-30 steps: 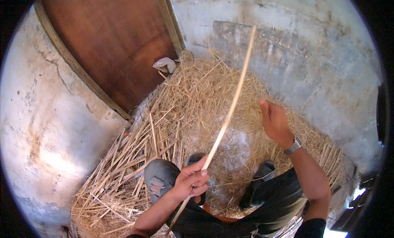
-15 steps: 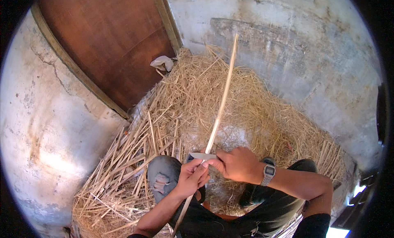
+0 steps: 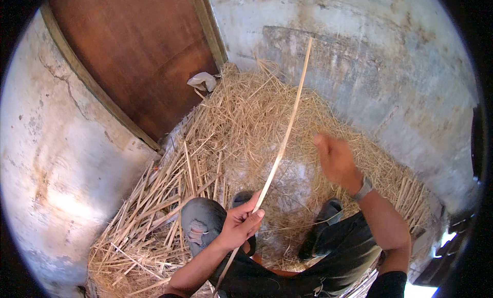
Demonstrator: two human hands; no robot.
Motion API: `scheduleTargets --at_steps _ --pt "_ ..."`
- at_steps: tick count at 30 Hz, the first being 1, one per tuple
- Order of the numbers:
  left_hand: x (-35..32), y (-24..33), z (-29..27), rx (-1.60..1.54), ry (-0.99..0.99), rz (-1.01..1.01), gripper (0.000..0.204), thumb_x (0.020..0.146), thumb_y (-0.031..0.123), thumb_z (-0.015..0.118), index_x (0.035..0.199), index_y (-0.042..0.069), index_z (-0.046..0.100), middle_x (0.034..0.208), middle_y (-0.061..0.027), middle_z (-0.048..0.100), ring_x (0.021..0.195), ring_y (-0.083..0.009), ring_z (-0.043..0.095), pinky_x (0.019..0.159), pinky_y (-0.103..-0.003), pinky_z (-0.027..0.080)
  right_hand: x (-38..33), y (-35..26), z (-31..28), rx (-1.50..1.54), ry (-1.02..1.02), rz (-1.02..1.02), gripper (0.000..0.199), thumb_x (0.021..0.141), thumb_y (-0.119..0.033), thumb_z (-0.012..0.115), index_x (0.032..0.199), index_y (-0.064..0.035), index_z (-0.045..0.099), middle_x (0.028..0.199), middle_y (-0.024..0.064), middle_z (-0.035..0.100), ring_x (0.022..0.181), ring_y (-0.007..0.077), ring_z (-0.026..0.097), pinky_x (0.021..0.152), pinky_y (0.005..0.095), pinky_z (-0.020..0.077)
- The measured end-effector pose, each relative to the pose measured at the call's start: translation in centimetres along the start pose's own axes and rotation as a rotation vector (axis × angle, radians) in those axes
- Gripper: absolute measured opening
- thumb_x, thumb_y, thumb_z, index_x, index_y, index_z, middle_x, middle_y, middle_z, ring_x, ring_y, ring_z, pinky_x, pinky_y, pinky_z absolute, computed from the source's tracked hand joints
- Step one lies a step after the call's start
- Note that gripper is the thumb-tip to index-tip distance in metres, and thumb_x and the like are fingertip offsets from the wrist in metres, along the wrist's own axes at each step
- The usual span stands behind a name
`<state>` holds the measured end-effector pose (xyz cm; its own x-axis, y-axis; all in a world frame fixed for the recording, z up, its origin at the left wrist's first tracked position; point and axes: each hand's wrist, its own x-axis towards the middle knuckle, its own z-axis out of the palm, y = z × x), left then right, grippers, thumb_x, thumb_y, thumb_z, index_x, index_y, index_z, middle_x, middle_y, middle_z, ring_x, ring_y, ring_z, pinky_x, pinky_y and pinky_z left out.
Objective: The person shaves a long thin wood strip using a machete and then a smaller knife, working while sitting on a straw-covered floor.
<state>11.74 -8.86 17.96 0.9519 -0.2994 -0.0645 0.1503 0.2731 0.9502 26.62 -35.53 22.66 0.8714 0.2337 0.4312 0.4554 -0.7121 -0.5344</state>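
Note:
A long pale bamboo strip [image 3: 281, 150] slants from low between my legs up toward the far wall. My left hand [image 3: 240, 223] is closed around its lower part, thumb along the strip. Well to the right of the strip and apart from it, my right hand [image 3: 339, 162], with a watch [image 3: 363, 188] on the wrist, is raised over the shavings. Motion smears its fingers, and the knife does not show in it now. A thin curl of fibre [image 3: 303, 227] lies between my feet.
Heaps of fine shavings [image 3: 251, 105] cover the floor ahead. Split strips [image 3: 149, 210] are piled at the left, with more [image 3: 413, 198] at the far right. A brown door [image 3: 138, 51] and a stained wall [image 3: 375, 67] close off the corner, near a crumpled whitish bag [image 3: 202, 81].
My right hand has left the strip, swinging away up and to the right. The knife blade that lay across the strip is gone from there. The strip's far end has shifted right.

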Motion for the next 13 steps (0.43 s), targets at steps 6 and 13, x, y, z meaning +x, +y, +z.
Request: scheduleTargets --at_steps 6,13 --pt "0.9 -1.7 0.3 0.088 0.038 0.061 0.055 0.102 0.006 0.054 0.154 0.013 0.037 0.058 0.0064 0.037 0.044 -0.0032 0.03 0.041 -0.024 0.023 -5.6 -6.9 3.2 -0.008 -0.485 -0.187 0.046 0.101 -0.046 0.048 0.089 -0.0052 0.065 0.058 0.0209 0.06 0.056 0.0442 0.062 0.053 0.0538 0.0494" --pt "0.0 -0.5 0.3 0.096 0.123 -0.015 0.052 0.102 0.009 0.057 0.152 0.011 0.042 0.059 0.0077 0.039 0.049 -0.002 0.031 0.044 -0.023 0.025 2.3 -0.2 2.9 0.037 -0.219 0.042 0.05 0.102 -0.05 0.043 0.092 -0.0079 0.068 0.062 0.0172 0.066 0.055 0.0403 0.065 0.053 0.0524 0.0531"
